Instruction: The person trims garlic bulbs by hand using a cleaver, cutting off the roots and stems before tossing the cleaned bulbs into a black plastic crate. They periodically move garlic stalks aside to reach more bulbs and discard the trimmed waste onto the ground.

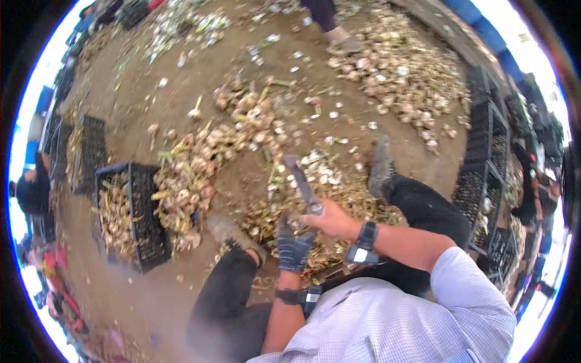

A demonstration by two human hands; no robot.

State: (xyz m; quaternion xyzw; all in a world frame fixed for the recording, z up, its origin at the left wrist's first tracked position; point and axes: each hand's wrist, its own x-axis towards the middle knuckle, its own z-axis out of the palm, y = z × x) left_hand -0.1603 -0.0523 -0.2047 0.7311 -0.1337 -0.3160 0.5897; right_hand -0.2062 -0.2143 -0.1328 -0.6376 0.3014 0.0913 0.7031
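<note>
My right hand (331, 219) is bare and closed around the handle end of a long metal cutting tool (298, 179), whose blades point up and away over the pile. Close on its left, my left hand (295, 247) wears a dark grey glove, with its fingers bent around a garlic bulb (296, 224) just below the tool's handle. The bulb is partly hidden by the fingers. Loose garlic with stalks (195, 158) is heaped ahead and to the left of my hands. White cut pieces (321, 166) and dry trimmings lie between my feet.
A black crate (151, 221) holding garlic stands at the left, with more crates behind it. Stacked black crates (478, 172) line the right side. A large garlic heap (405, 72) lies ahead right, beside another person's foot (348, 42). Other people are at both edges.
</note>
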